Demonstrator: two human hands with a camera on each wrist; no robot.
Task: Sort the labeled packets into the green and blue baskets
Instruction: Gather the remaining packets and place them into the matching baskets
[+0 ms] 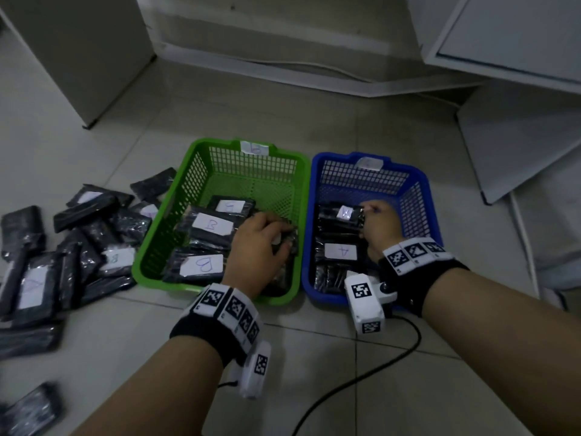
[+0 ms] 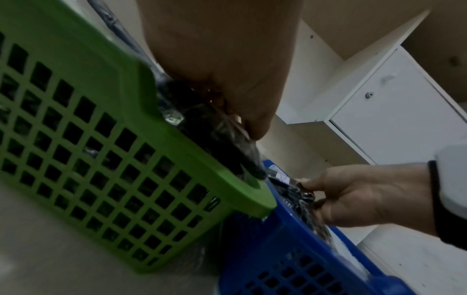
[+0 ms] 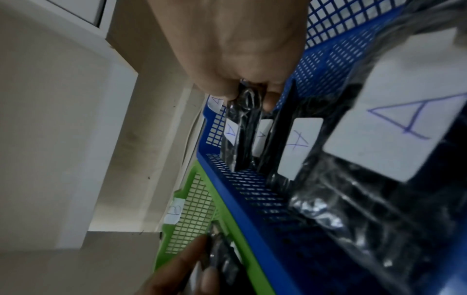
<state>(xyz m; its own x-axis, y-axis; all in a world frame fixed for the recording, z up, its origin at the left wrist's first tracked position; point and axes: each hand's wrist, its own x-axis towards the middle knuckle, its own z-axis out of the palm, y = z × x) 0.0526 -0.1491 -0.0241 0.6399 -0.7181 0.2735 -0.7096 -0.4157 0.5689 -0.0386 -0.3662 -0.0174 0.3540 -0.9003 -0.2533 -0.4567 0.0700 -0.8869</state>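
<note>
The green basket (image 1: 217,142) (image 2: 101,79) is tagged B and holds several black packets with B labels (image 1: 212,225). My left hand (image 1: 276,240) (image 2: 242,127) is inside its right side, fingers curled round a black packet (image 1: 292,234) (image 2: 209,123) whose label I cannot read. Beside it the blue basket (image 1: 405,169) (image 3: 227,189) holds several packets marked A (image 1: 341,250). My right hand (image 1: 366,215) (image 3: 250,99) pinches the edge of an A packet (image 1: 345,213) (image 3: 243,127) at the top of that row.
A heap of black labeled packets (image 1: 72,247) lies on the tiled floor left of the green basket, and one more (image 1: 31,410) at the bottom left. White cabinets (image 1: 515,33) stand behind, a white board (image 1: 518,146) leans at the right, and a black cable (image 1: 377,366) trails under my right arm.
</note>
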